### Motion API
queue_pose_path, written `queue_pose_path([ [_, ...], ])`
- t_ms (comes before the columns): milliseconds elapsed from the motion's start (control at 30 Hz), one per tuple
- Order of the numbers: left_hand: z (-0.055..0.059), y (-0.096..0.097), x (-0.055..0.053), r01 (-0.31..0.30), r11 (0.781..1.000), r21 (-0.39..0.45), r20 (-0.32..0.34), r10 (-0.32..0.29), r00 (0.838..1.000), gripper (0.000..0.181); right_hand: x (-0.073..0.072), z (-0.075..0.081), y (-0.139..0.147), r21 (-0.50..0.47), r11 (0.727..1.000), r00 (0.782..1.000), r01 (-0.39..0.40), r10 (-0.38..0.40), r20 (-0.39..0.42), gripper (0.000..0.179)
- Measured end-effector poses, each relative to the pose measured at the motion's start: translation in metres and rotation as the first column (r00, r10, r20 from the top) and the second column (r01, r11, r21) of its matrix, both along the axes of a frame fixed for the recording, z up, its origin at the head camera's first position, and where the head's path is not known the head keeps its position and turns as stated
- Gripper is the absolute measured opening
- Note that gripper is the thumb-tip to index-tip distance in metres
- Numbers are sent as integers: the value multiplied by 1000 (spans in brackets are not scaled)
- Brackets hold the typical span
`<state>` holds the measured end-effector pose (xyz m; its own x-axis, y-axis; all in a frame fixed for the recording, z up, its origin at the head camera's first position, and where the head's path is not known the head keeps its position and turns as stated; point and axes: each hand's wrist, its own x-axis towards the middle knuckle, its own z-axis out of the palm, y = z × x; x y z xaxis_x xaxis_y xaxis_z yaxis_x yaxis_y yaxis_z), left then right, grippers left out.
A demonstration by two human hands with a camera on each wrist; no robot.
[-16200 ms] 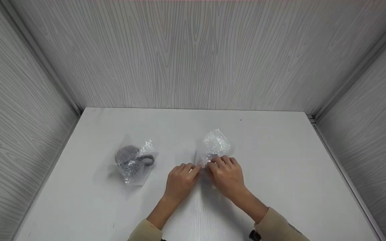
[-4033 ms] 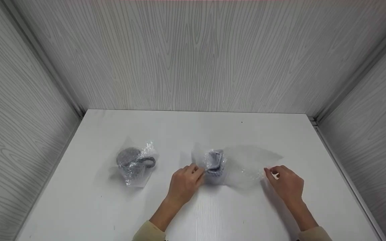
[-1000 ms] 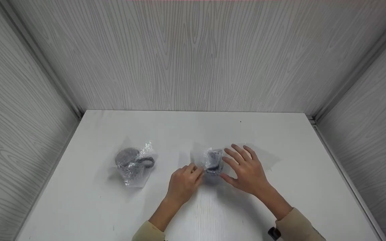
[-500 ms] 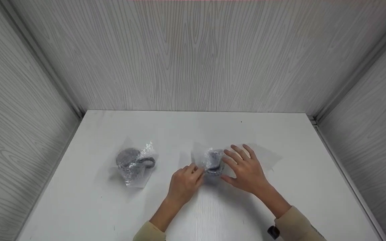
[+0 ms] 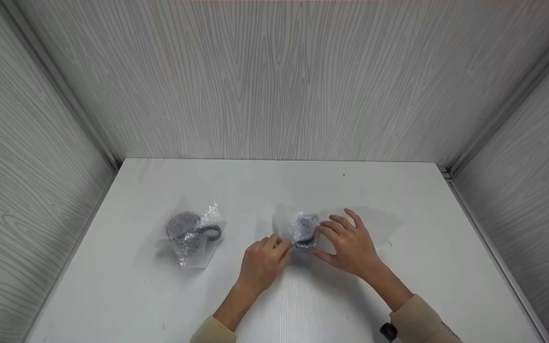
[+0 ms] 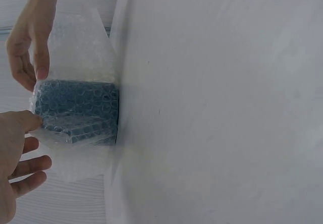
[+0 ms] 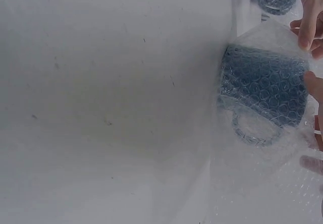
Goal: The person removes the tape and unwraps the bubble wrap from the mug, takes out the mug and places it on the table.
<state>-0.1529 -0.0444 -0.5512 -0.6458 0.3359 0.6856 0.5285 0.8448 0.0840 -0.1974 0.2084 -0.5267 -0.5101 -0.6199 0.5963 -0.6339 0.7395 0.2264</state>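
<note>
On my feed, the dark item (image 5: 306, 229) sits in bubble wrap (image 5: 383, 223) near the middle of the white table (image 5: 446, 276). I see the left hand (image 5: 262, 262) pinching the wrap's left edge; the right hand (image 5: 352, 247), fingers spread, touches the wrap at the item's right.

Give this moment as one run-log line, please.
left hand: at center bubble-wrapped mug, left side | right hand: right side, fingers spread | second bubble-wrapped mug: on table, farther left
</note>
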Motion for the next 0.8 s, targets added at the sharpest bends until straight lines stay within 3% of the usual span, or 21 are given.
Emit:
queue_pose_path([
  [467,4,-2,-4,4,999,-47,-8,-4,1000,19,2,-3,0,-23,1000,999,5,-4,38,60],
  [800,10,-1,-10,7,997,-77,-30,-9,1000,19,0,-4,2,-29,1000,1000,-10,11,3,57],
])
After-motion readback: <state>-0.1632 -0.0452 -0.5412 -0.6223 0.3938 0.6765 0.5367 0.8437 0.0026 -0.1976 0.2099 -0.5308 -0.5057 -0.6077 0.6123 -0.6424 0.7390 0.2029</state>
